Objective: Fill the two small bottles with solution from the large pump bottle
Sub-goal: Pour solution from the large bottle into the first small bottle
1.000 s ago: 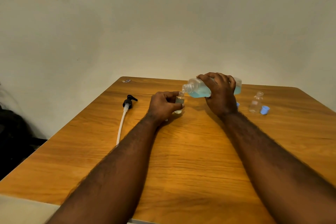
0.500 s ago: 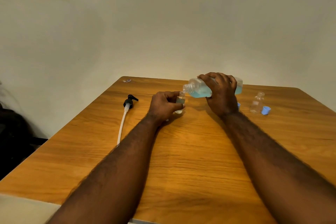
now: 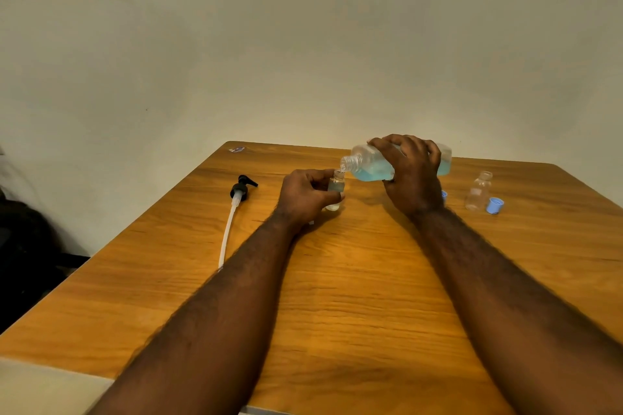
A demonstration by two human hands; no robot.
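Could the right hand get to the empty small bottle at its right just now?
Probably not yet: the right hand grips the tilted large bottle. Otherwise the way looks open; only a small blue cap lies between it and the empty small bottle.

No legible text, brand, number or sign in view. Small sticker (image 3: pixel 237 149) at far left corner of table (image 3: pixel 354 280): blue and red marks, too small to read. Walls of large pump bottle (image 3: pixel 365 163), small bottle (image 3: pixel 336 185) and second small bottle (image 3: pixel 477 192) at far right: no print discernible.
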